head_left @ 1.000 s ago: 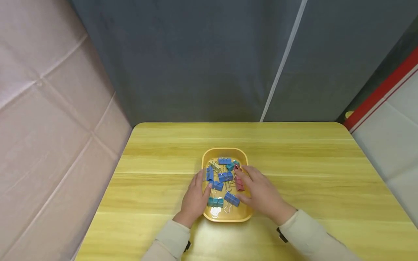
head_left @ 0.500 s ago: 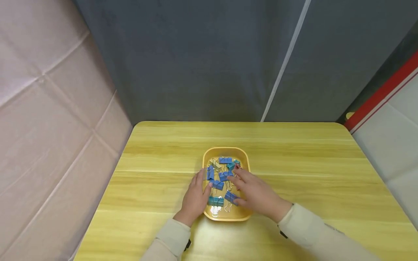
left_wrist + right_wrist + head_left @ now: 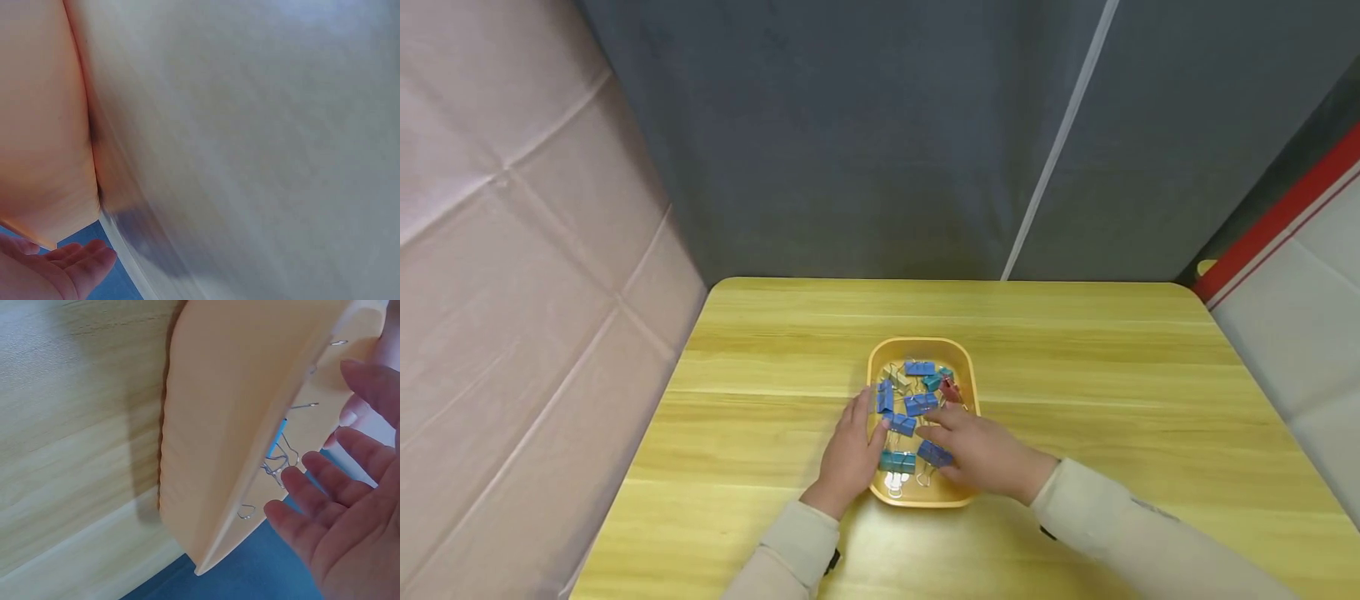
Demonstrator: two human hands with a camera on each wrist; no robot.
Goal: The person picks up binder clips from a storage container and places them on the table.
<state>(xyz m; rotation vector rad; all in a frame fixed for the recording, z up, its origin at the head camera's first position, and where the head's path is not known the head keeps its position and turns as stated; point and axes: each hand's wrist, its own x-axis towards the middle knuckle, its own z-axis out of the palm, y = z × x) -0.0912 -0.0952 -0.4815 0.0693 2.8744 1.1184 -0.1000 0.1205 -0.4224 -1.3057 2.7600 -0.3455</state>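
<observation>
A yellow-orange tray (image 3: 925,503) stands on the table with several binder clips inside. My left hand (image 3: 847,454) holds its left side, thumb over the rim and fingers along the outer wall. The left wrist view shows the fingers (image 3: 94,269) beyond the tray wall (image 3: 44,125). My right hand (image 3: 985,457) reaches over the right rim, fingers loosely bent and holding nothing. Its fingertips are near a blue binder clip (image 3: 935,454) at the lower right and another blue clip (image 3: 921,404) in the middle. In the right wrist view, its fingers (image 3: 306,494) are spread above wire clip handles (image 3: 275,465).
Around the hands in the tray lie a teal clip (image 3: 897,462), a red clip (image 3: 951,390) and a pale yellow clip (image 3: 897,381). The wooden table (image 3: 760,358) ends at a dark curtain (image 3: 850,150). A pink padded wall (image 3: 527,292) stands at the left.
My right hand has moved left and slightly down over the tray, its fingers drawing in toward the lower-right blue clip. The left hand stays on the tray's side.
</observation>
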